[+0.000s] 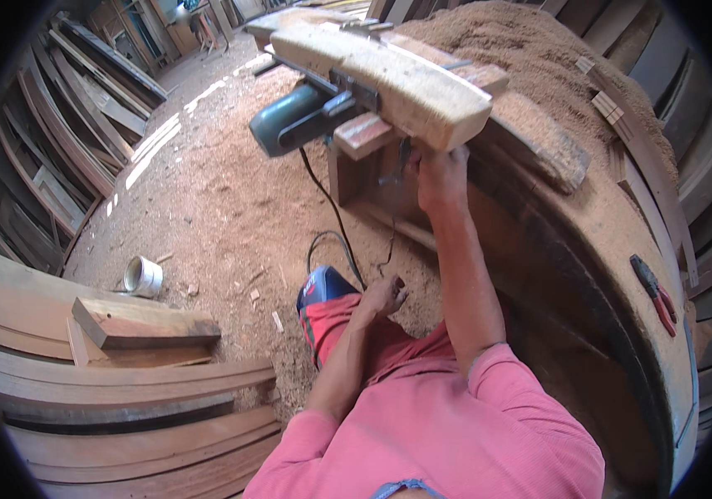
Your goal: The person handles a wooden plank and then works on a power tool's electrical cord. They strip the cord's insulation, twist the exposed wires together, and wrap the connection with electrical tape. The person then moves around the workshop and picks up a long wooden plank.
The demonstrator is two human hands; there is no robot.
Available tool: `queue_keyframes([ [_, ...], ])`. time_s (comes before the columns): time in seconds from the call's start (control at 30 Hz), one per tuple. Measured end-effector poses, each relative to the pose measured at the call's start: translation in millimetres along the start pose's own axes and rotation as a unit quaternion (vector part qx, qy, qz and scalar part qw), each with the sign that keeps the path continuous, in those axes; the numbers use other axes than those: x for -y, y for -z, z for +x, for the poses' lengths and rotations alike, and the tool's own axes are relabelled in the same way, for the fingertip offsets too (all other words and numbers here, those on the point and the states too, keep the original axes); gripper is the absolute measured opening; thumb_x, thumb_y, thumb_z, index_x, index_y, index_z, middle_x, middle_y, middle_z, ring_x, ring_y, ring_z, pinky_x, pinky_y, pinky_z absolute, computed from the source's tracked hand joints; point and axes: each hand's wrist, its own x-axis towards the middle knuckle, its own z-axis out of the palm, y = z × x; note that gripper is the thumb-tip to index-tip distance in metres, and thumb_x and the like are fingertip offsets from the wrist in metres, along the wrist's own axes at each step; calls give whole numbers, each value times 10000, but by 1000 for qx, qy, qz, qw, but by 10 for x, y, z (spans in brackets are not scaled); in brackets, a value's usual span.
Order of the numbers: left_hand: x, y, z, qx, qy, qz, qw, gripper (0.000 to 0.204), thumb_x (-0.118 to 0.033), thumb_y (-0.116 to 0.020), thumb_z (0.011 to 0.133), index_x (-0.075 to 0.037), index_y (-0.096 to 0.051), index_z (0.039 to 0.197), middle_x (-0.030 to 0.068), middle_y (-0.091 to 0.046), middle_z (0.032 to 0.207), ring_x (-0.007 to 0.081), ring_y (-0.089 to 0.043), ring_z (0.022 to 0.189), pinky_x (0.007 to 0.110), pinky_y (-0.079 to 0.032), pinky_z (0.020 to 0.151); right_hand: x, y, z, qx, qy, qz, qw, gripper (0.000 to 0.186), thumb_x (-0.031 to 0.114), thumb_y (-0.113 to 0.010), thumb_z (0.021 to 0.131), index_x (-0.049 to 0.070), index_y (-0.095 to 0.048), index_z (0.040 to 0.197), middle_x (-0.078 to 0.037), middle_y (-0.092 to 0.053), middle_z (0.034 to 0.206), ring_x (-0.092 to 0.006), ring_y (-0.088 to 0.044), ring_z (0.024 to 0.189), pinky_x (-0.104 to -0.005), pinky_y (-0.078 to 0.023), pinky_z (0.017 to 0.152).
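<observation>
A green power tool [289,119] with a black bracket is mounted beside a thick, pale wooden block [389,79] on the sawdust-covered bench. My right hand [441,175] reaches up to the near underside of the block, its fingers closed. A small greyish, blurred piece [394,173] shows next to that hand; whether I grip it is not clear. Low near my knee, my left hand [385,296] hangs with loosely bent fingers partly apart and nothing visible in them. A short reddish wood piece [364,135] sticks out beside the tool.
Pliers [653,293] with red handles lie on the bench top at right. A black cable [328,200] runs down from the tool. Sawdust is heaped [514,50] behind the bench. A white tin [143,276] and stacked boards [123,382] are at left.
</observation>
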Motion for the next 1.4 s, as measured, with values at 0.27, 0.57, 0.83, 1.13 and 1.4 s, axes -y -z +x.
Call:
queue_keyframes([
  [0.27,-2,-13,-74,8,-8,15,1000,280,-232,-639,866,-30,-610,1058,183,-697,924,367,-668,891,459,-527,776,49,86,104,31,-22,33,999,68,68,-643,865,43,-630,927,-13,-579,762,-97,-516,579,-253,-416,491],
  [0.57,-57,5,-111,10,-17,22,1000,315,-237,-639,843,-32,-607,1080,217,-676,989,375,-646,957,467,-514,810,184,95,171,65,-139,85,985,91,76,-638,856,94,-564,905,-1,-529,740,-101,-475,569,-268,-369,482],
  [0.83,-114,48,-77,34,7,31,999,326,-242,-639,847,-28,-606,1090,206,-682,998,370,-647,970,461,-515,834,215,106,268,58,-179,102,977,102,75,-632,850,96,-565,923,-7,-528,715,-96,-459,551,-249,-336,457],
  [1.13,-43,-28,-24,29,8,49,998,334,-238,-647,865,-19,-615,1115,191,-697,974,353,-665,946,444,-525,834,-63,-203,30,-13,63,38,997,60,120,-628,882,73,-620,919,11,-565,695,-66,-491,575,-236,-375,483],
  [1.4,-373,288,-6,-31,-33,-178,983,253,-178,-627,909,19,-619,1068,147,-698,948,224,-683,851,350,-534,765,-113,-88,-195,1,160,40,986,162,74,-543,947,56,-679,1034,-5,-663,964,-70,-574,730,-246,-481,619],
])
